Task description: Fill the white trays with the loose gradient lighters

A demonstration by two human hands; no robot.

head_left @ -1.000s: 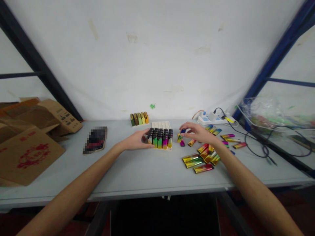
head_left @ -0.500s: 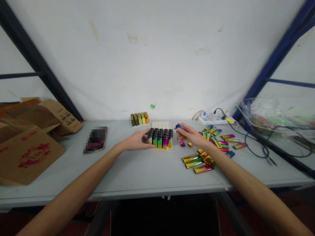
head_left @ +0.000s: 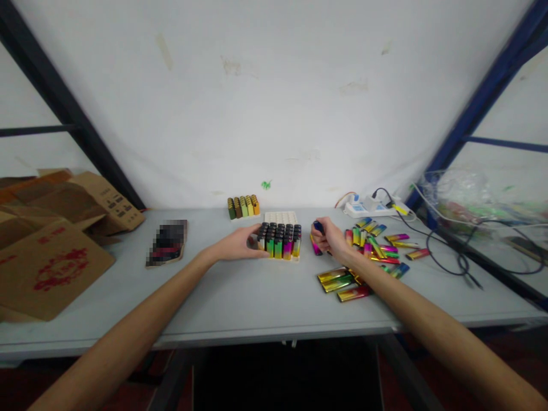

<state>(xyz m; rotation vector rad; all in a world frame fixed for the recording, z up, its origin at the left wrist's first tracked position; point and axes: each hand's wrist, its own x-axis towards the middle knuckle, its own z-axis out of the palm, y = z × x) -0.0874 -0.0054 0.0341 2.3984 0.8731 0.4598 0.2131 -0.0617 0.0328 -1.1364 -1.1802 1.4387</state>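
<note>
My left hand grips the left side of a white tray, thumb in front and fingers behind. Rows of upright lighters with dark tops and shiny green, gold and purple bodies fill it. To the right of this tray, my right hand is closed round a blue lighter; its upper end shows above the fingers and the rest is hidden. A purple lighter lies just beside that hand. Loose shiny lighters lie under and around my right forearm.
Behind stand a white holder with rows of holes and a second block of lighters. A phone and cardboard boxes are at the left. At the right are a power strip, a black cable and clear plastic.
My right hand has moved slightly right, away from the tray, and its fingers have curled further round the blue lighter. My left hand stays on the tray.
</note>
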